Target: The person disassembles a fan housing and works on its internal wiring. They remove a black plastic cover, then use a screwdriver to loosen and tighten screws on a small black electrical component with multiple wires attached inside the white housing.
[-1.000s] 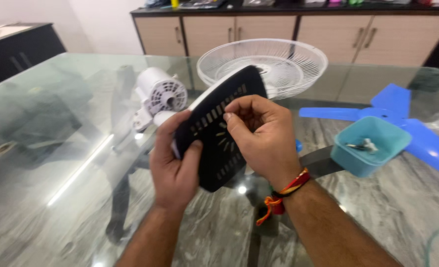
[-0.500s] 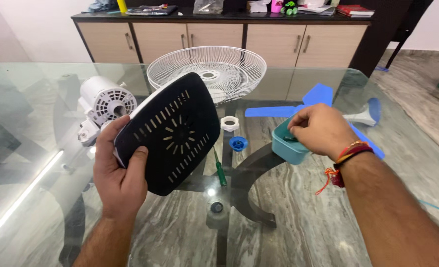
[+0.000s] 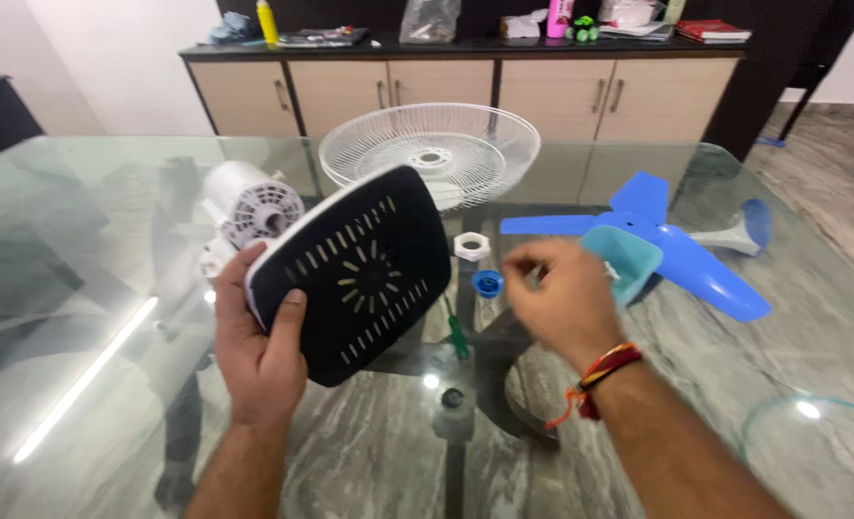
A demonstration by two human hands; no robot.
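Black vented cover (image 3: 355,274) is the main thing in the head view, tilted up off the glass table (image 3: 90,221), with the left hand (image 3: 259,346) clamped on its lower left edge, thumb pressed on the slotted face and fingers wrapped behind. That's a firm, closed grasp and it looks secure. Only one view, so that's all there is to go on.

Right hand (image 3: 556,298) is blurry, hovering just beside the teal tub (image 3: 624,259) at the fan blade (image 3: 677,255). Fingers look pinched together, but I honestly can't tell if there's anything between them or not.

If I were doing this bit, I'd keep the cover steady and angled toward me so the slots stay readable, and keep small parts over the table so nothing rolls off.

Other stuff nearby: white nut (image 3: 472,246), blue cap (image 3: 487,283), green screwdriver (image 3: 457,332) lying between the hands, white motor (image 3: 252,207) behind the cover, wire grille (image 3: 430,154) further back.
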